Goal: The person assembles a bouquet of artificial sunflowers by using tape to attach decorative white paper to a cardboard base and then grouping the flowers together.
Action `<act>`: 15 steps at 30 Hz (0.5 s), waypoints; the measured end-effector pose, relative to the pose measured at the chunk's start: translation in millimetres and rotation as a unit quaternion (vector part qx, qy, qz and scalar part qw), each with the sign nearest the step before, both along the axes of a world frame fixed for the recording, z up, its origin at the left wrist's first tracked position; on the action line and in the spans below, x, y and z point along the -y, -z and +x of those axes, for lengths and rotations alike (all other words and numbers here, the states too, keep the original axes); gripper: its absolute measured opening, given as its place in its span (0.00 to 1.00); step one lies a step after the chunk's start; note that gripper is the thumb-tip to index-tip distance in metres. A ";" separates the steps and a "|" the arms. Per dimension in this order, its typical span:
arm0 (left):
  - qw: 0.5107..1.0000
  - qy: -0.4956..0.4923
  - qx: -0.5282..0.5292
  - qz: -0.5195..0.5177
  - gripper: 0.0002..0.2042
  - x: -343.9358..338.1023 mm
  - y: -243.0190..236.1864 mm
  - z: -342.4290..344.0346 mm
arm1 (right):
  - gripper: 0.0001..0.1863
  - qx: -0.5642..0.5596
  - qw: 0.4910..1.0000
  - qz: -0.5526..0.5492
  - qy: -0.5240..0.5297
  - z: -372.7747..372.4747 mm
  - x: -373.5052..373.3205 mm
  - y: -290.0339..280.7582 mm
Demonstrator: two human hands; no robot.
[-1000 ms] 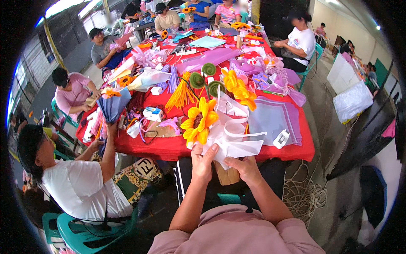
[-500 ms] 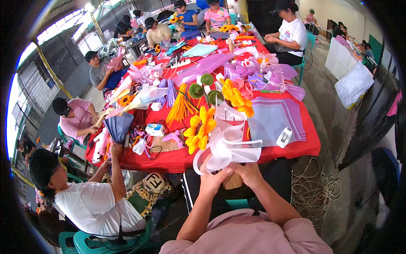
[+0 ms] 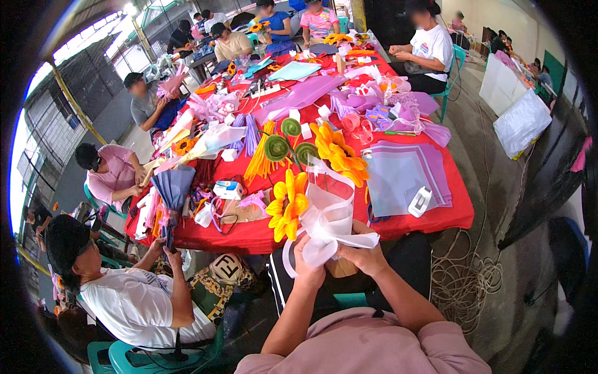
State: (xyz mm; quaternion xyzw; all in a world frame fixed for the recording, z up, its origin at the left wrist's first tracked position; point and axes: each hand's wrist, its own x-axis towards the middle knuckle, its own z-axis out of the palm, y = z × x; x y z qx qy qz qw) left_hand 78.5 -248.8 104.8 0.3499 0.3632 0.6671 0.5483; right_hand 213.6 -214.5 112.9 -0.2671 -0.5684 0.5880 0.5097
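In front of me, just past the near table edge, is a small bouquet with one orange-yellow sunflower (image 3: 288, 204) on the left and others (image 3: 339, 154) behind. Green spiral coils (image 3: 276, 148) rise among them. A sheer white ribbon bow (image 3: 329, 237) is tied round its lower part. My left hand (image 3: 308, 264) is closed round the bouquet's base on the left, under the bow. My right hand (image 3: 364, 253) is closed at the bow's right side, gripping the ribbon; its fingertips are partly hidden by the loops.
A red-covered table (image 3: 249, 240) stretches ahead, with grey-lilac wrapping sheets (image 3: 405, 171), a white dispenser (image 3: 419, 201), a pink glue gun (image 3: 254, 199) and orange stems (image 3: 265, 163). At the left a co-worker (image 3: 143, 299) holds a dark wrapped bunch (image 3: 172, 190). Coiled rope (image 3: 464, 283) lies on the floor at right.
The bouquet has tipped and shifted slightly left and down. The bow's loops have changed shape, and my hands have moved apart a little. The left co-worker's hands are lower on the dark bunch.
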 end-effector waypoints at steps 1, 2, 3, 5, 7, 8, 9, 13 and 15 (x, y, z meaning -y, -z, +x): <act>1.000 0.003 0.006 0.002 0.23 0.2 -1.0 0.9 | 0.19 0.016 1.000 0.018 0.011 -0.4 -0.1 0.4; 0.999 0.002 0.033 -0.007 0.23 -0.2 1.1 1.1 | 0.19 0.023 0.999 0.023 0.015 -0.6 0.1 0.7; 0.998 0.000 0.059 -0.014 0.23 -0.7 3.6 0.7 | 0.19 0.030 0.999 0.028 0.018 -1.1 0.5 0.1; 0.996 -0.006 0.084 -0.020 0.23 -0.6 6.4 -1.1 | 0.19 0.028 0.999 0.033 0.020 -3.1 1.9 -0.5; 0.996 -0.011 0.085 -0.015 0.23 -1.1 7.1 -1.1 | 0.19 0.015 0.999 0.032 0.022 -4.6 2.9 -0.9; 0.997 -0.011 0.079 -0.012 0.22 -0.7 6.3 -1.2 | 0.18 0.013 0.999 0.029 0.019 -5.1 3.7 -3.5; 0.997 -0.011 0.074 -0.011 0.22 -0.4 5.8 -1.7 | 0.17 0.011 1.000 0.024 0.015 -5.8 4.9 -6.5; 0.999 0.006 0.046 -0.002 0.23 0.6 6.3 -6.5 | 0.15 0.029 0.998 0.050 0.013 -6.8 2.6 -4.1; 0.999 0.001 0.054 0.000 0.22 1.2 7.7 -5.5 | 0.14 0.054 0.997 0.046 0.011 -4.6 1.1 0.0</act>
